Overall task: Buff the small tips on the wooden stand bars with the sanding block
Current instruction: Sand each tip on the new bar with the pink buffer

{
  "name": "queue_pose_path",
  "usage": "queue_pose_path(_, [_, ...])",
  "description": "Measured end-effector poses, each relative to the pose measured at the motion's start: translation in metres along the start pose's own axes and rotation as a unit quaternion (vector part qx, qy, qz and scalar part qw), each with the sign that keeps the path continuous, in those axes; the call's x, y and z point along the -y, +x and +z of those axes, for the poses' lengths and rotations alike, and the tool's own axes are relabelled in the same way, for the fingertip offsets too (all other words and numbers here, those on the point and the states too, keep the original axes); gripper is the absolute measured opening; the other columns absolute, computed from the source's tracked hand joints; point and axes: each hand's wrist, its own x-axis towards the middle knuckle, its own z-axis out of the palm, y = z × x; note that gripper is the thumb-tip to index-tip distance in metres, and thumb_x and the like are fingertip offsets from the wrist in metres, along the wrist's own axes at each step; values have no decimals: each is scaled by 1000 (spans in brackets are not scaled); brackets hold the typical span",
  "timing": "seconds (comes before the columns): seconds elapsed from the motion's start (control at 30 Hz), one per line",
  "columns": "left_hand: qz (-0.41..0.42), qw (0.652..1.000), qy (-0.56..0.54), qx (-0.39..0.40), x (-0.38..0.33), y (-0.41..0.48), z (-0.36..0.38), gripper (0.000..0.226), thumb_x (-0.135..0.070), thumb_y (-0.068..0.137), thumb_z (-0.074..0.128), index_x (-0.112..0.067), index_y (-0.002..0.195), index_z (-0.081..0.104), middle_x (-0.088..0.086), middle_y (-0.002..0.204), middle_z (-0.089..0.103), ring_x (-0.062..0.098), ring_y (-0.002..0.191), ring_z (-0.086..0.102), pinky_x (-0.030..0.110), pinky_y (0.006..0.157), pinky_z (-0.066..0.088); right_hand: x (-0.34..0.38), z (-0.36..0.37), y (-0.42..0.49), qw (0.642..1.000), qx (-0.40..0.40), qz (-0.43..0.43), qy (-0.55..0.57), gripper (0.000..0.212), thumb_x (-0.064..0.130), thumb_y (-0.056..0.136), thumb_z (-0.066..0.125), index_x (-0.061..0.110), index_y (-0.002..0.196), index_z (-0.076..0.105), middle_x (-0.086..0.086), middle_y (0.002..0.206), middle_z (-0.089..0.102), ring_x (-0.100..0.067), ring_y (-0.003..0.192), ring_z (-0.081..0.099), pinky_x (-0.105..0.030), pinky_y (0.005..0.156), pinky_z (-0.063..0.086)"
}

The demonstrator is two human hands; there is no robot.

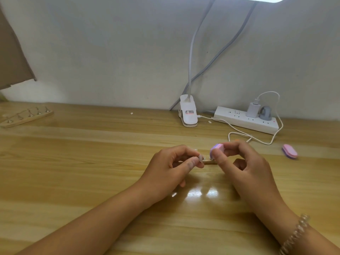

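A wooden stand bar (25,117) is lying at the far left of the table (92,153), well apart from the hands. Mid-table, the left hand (171,168) is pinching a small clear tip (201,159) at a second bar (209,162). The right hand (244,162) is gripping the pink-and-purple sanding block (218,150) just beside that tip. A spare block (289,151) is lying further right.

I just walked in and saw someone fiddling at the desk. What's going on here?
A person is working at a wooden table. Their left hand pinches a small clear tip, and their right hand holds a pink and purple sanding block right beside it, above a wooden stand bar. Whether block and tip touch is unclear. A spare block lies to the right, and a second stand bar sits far left.
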Motion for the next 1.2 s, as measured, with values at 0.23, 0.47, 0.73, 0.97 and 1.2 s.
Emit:
queue_pose_path(0.23, [11,999,31,8,2,1,-1,16,-14,99,58,-17,102,73,-5,89,73,5,49,54,21,51,46,3,8,-7,992,66,-69,-77,32,49,79,68,27,103,67,10,89,65,-18,49,52,-22,53,39])
queue_pose_path(0.47, [15,999,36,12,3,1,-2,15,-17,100,57,-19,101,72,-9,87,71,9,49,55,23,53,46,3,8,-9,989,62,-95,-96,23,48,85,70,30,100,70,14,85,63,-17,49,51,-20,51,38])
queue_pose_path(0.73, [22,998,63,19,2,0,0,17,-22,103,53,-24,101,70,-12,86,69,5,50,54,20,56,45,2,5,-5,996,32,-55,-59,23,46,86,64,31,102,70,12,88,65,-16,50,52,-22,54,40])
queue_pose_path(0.97, [27,996,84,22,1,0,0,18,-22,101,51,-26,98,68,-14,81,64,8,49,53,20,57,43,0,5,-5,994,43,-57,-87,25,47,82,67,30,100,70,12,87,63,-17,52,52,-27,56,41])
queue_pose_path(1.2, [26,996,81,26,2,0,0,18,-19,102,53,-25,97,69,-14,77,65,7,49,52,21,55,42,0,5,-4,996,43,-48,-57,37,64,74,64,32,91,69,10,84,66,-15,51,52,-22,53,38])
